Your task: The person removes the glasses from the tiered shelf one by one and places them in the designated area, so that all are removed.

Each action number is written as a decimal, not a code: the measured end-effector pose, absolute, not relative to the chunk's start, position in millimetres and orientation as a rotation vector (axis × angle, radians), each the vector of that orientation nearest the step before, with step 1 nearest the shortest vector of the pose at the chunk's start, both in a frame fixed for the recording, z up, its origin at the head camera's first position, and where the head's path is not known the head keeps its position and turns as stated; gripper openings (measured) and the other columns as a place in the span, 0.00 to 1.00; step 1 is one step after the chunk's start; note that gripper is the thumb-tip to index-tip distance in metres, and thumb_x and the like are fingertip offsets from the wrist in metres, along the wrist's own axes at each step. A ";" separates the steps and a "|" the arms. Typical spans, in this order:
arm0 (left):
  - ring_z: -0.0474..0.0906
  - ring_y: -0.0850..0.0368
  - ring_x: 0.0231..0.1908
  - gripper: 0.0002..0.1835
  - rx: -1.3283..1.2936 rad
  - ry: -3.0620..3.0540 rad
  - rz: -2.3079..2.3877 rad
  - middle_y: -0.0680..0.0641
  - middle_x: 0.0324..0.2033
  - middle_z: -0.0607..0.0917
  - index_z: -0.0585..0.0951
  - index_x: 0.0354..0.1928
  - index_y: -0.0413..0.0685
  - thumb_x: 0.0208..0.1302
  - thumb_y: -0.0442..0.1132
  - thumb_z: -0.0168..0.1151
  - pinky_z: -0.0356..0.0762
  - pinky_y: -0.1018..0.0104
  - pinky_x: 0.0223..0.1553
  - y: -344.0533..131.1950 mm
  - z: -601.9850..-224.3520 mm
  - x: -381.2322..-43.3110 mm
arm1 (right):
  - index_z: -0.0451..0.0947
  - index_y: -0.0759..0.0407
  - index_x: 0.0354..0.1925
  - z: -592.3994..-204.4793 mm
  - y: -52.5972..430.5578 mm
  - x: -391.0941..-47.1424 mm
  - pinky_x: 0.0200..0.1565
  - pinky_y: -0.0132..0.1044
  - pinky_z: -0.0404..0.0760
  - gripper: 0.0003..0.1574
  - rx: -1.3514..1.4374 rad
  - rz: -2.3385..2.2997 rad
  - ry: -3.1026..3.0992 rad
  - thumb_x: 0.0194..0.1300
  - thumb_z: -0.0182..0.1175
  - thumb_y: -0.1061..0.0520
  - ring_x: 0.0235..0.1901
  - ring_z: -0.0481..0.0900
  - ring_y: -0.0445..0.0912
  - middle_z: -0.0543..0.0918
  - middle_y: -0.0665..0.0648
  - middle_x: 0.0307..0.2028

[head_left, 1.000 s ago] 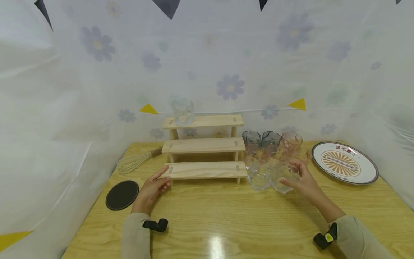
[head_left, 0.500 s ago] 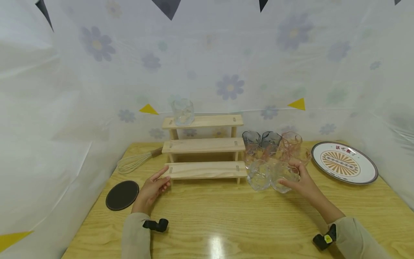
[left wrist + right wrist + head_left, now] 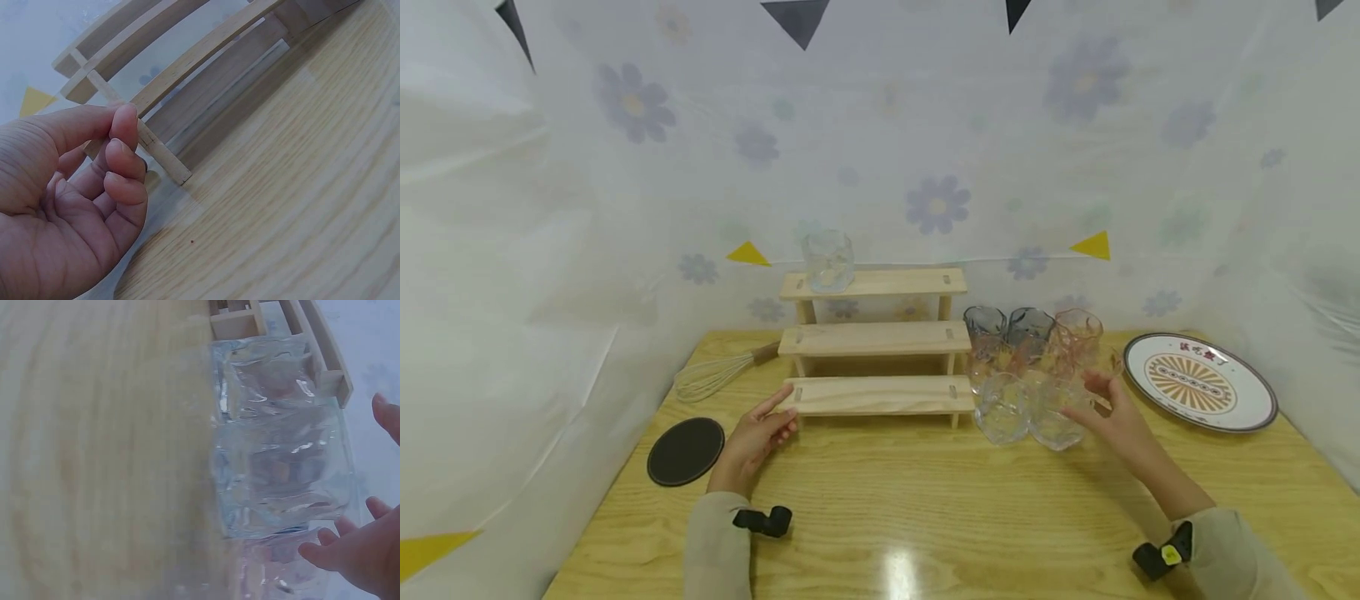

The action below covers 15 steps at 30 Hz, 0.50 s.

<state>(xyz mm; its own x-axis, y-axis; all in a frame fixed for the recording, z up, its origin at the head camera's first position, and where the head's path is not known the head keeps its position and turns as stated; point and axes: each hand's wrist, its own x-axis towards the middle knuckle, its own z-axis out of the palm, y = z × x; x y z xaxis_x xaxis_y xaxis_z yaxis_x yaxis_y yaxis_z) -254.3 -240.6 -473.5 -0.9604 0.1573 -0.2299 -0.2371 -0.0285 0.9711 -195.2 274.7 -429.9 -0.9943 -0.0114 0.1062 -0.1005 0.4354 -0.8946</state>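
Observation:
My left hand (image 3: 754, 442) pinches the left end of the lowest shelf of a three-tier wooden rack (image 3: 880, 396); in the left wrist view its thumb and forefinger meet at the shelf corner, other fingers curled. My right hand (image 3: 1118, 423) is spread just right of a clear wavy glass (image 3: 1054, 427). In the right wrist view its fingers (image 3: 334, 553) stand apart from that glass. A second clear glass (image 3: 1002, 417) sits between it and the rack. Another clear glass (image 3: 829, 262) stands on the left of the top shelf.
Behind the clear glasses are pink-tinted glasses (image 3: 1078, 329) and two grey-blue ones (image 3: 1032, 327). A patterned plate (image 3: 1198, 400) lies at the right. On the left are a whisk (image 3: 715, 373) and a round black coaster (image 3: 686, 452). A flowered curtain (image 3: 880, 150) hangs behind the table.
My right hand has let go of the front clear glass and drawn off slightly to the right. The left hand keeps its hold on the rack. The glasses stay in place.

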 end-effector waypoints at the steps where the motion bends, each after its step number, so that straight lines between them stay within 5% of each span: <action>1: 0.72 0.65 0.23 0.31 -0.085 1.978 2.071 0.53 0.24 0.82 0.64 0.70 0.60 0.66 0.40 0.60 0.71 0.75 0.26 -240.9 -473.6 -254.5 | 0.42 0.72 0.68 -427.6 274.9 -196.1 0.59 0.68 0.51 0.46 0.111 1.611 -2.579 0.67 0.59 0.55 0.64 0.48 0.71 0.50 0.75 0.66; 15: 0.72 0.64 0.23 0.31 -0.114 1.977 2.080 0.52 0.24 0.82 0.65 0.69 0.59 0.65 0.39 0.61 0.70 0.74 0.25 -239.5 -472.2 -254.9 | 0.46 0.67 0.70 -367.8 242.2 -237.6 0.62 0.62 0.55 0.47 0.323 1.542 -2.488 0.65 0.61 0.55 0.66 0.51 0.66 0.52 0.69 0.68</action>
<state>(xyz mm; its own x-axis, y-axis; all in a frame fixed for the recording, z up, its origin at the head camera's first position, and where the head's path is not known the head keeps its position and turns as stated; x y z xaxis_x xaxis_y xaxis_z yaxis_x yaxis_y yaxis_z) -254.9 -239.5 -472.2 -0.9608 0.1390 -0.2399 -0.2466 -0.0329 0.9686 -237.6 242.2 -367.8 -0.9570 -0.0815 0.2784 -0.2856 0.4330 -0.8550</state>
